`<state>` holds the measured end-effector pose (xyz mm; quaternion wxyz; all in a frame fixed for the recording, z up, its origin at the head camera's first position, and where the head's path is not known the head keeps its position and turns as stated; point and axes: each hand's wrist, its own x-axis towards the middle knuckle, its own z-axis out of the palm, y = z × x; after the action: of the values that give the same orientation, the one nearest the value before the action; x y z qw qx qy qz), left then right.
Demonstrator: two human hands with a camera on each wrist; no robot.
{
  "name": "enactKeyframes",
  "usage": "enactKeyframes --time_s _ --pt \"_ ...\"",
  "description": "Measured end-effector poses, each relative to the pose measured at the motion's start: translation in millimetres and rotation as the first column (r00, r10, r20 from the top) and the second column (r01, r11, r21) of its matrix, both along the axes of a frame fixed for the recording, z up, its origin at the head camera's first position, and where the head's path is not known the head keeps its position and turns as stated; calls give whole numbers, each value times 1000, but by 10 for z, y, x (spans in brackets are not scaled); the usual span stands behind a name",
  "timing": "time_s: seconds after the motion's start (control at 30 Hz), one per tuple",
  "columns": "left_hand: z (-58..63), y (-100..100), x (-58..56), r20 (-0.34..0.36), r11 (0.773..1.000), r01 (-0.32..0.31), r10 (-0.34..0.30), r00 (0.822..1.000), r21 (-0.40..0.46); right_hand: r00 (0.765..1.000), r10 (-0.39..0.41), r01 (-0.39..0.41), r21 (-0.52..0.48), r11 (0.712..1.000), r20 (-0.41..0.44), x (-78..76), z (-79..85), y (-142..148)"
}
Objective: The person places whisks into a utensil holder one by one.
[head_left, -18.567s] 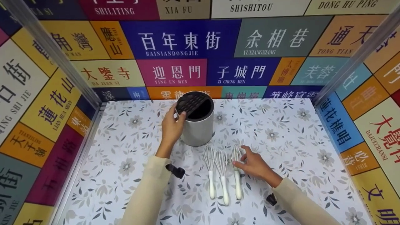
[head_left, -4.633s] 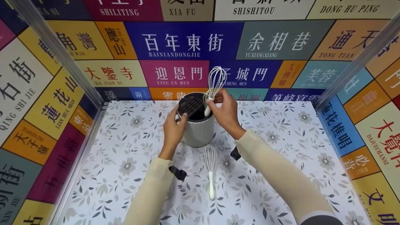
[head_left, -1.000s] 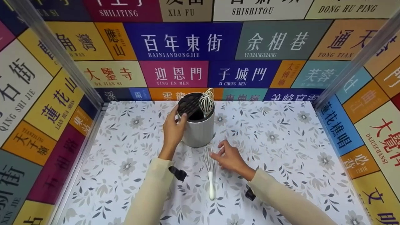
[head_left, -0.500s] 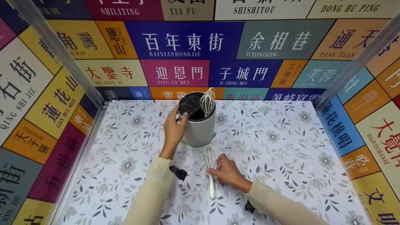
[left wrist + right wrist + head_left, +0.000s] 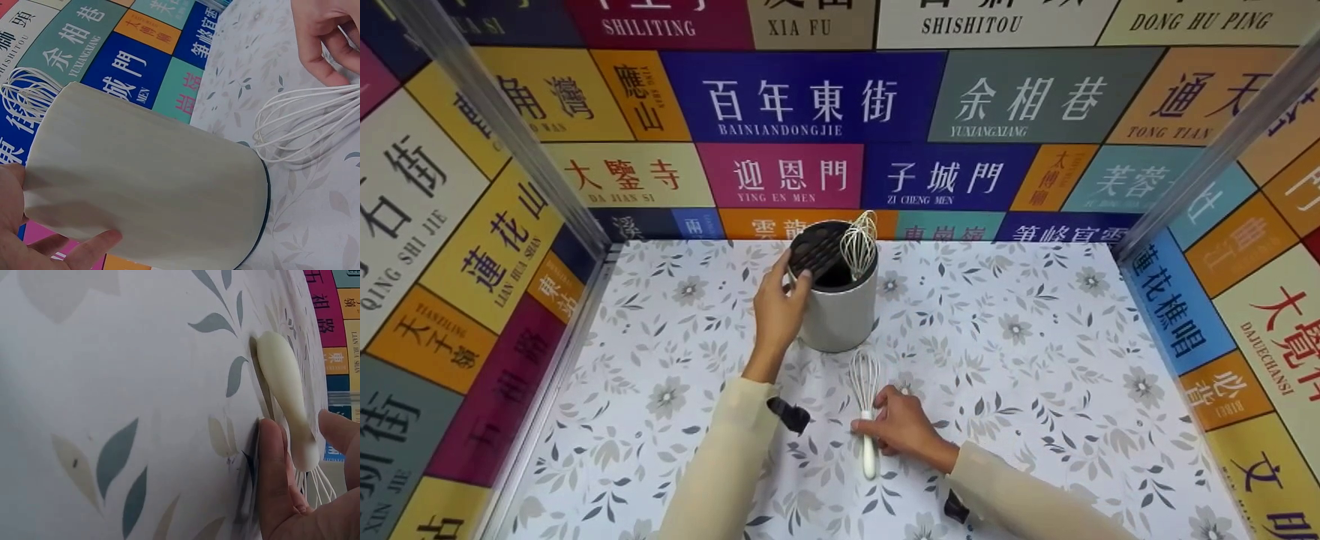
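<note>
A light grey cylindrical utensil holder (image 5: 837, 319) stands upright, with a dark slotted insert (image 5: 816, 251) covering part of its opening. My left hand (image 5: 780, 304) holds its rim on the left, thumb on top and fingers along the wall. Overlapping wire whisk heads (image 5: 859, 244) rise from the holder's right side, handles hidden inside. A white-handled whisk (image 5: 868, 450) lies on the table in front, wires toward the holder. My right hand (image 5: 907, 427) is around its upper handle; in the right wrist view the fingers (image 5: 273, 444) lie along one side and the thumb stands slightly off the other.
A white cloth with grey leaves and flowers (image 5: 1012, 390) covers the table. Colourful panels with lettering (image 5: 802, 97) wall in the back and both sides. Clear corner strips (image 5: 1185, 142) run up where the panels meet.
Three whisks lay on the table at first; now one does, the others being in the holder. In the last second my right hand moved down from beside the wires to the handle. The left hand stayed.
</note>
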<state>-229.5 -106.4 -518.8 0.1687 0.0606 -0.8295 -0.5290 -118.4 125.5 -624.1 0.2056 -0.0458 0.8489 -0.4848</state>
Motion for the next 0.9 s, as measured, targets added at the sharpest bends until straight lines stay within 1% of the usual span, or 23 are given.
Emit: enactKeyframes --time_s 0.3,0.57,0.7,0.9 --pt "7 7 2 -1 1000 0 0 1000 8 1000 17 -17 -23 1000 1 30 -5 -11" --pt "7 8 -2 -4 1000 -9 9 1000 5 999 -10 11 -6 1000 44 6 25 -8" --pt "6 8 5 -1 1000 -15 15 1000 -4 1000 4 -4 -12 1000 7 1 39 7" --pt "0 7 7 -15 1000 -19 19 1000 -8 998 13 -14 -21 1000 -68 -27 70 21"
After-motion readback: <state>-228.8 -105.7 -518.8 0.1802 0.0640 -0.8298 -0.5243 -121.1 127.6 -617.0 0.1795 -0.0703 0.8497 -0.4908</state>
